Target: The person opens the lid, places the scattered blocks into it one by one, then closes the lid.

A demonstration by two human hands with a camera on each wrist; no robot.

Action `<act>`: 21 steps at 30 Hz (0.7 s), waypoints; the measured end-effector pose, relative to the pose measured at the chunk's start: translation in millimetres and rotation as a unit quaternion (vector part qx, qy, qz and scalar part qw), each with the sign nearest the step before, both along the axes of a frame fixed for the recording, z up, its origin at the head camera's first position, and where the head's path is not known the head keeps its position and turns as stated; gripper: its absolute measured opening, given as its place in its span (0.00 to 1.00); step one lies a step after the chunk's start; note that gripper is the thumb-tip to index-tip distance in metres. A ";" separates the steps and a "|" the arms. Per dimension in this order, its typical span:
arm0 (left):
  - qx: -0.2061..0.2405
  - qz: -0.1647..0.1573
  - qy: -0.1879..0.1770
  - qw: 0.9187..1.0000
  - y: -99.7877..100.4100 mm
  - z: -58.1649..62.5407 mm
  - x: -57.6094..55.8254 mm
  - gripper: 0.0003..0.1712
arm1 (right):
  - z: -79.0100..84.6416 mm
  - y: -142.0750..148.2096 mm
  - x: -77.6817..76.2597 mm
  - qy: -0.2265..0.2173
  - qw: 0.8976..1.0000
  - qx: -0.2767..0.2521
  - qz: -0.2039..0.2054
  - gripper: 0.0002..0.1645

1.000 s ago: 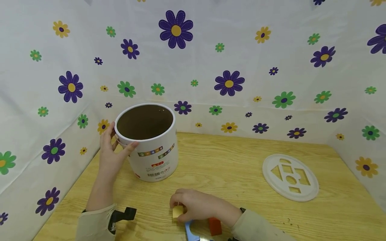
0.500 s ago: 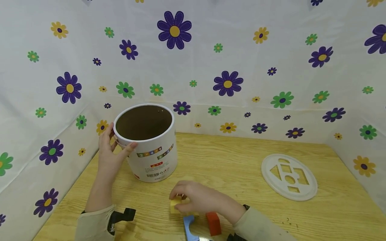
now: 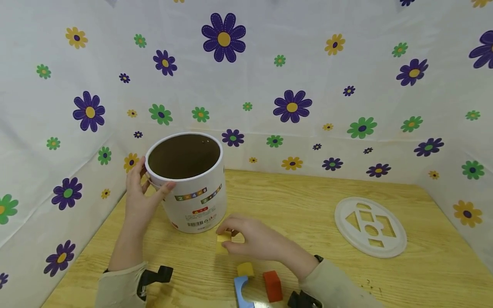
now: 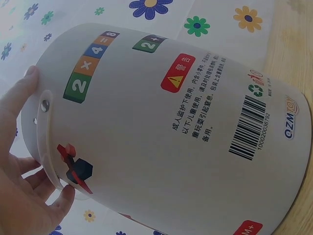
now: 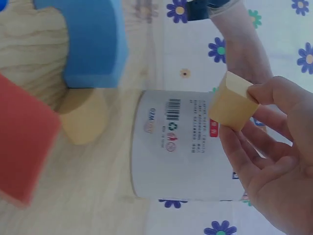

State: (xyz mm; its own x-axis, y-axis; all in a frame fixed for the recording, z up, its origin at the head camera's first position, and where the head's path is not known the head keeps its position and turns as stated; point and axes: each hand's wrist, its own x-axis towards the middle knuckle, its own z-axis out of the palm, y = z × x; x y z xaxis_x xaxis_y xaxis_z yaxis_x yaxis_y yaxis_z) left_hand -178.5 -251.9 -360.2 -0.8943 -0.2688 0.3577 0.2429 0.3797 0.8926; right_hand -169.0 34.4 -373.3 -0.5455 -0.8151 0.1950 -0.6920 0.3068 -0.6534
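Observation:
My left hand (image 3: 140,201) holds the left side of a white cylindrical bucket (image 3: 198,199) near its rim, with the thumb on the front. Multiplication strips and a barcode are printed on the bucket (image 4: 186,127), and nothing shows in the visible part of its inside. In front of the bucket, my right hand (image 3: 256,240) pinches a pale yellow block (image 5: 232,101) between thumb and fingers, raised above the table. Below that hand lie a second yellow block (image 3: 245,269), a blue arched block (image 3: 241,291) and a red block (image 3: 273,285).
A white round lid (image 3: 346,239) with shaped cut-outs lies at the right on the wood-grain table (image 3: 292,201). Flower-printed white cloth (image 3: 262,81) stands behind and at both sides. In the right wrist view a bit of a blue piece (image 5: 3,4) shows at the corner.
My right hand has lifted the yellow block and moved it forward, toward the bucket. The second yellow block has come into full view. My left hand and the bucket have not visibly moved.

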 end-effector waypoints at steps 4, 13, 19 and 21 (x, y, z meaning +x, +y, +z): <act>-0.001 -0.004 0.002 1.000 -1.2 -1.0 -2.1 0.53 | 8.3 -1.2 -4.1 0.018 0.999 -0.041 -0.004 0.15; -0.001 0.001 0.000 1.000 -2.4 -1.1 -2.7 0.53 | 34.4 -10.0 -14.3 0.047 0.994 -0.097 -0.011 0.16; -0.003 0.001 -0.007 1.000 -2.7 -1.5 -2.5 0.54 | 55.1 -19.7 -23.8 0.080 0.989 -0.128 -0.003 0.17; -0.005 0.001 -0.007 1.000 -2.4 -1.4 -2.2 0.54 | 63.1 -23.5 -27.7 0.101 0.985 -0.140 0.000 0.18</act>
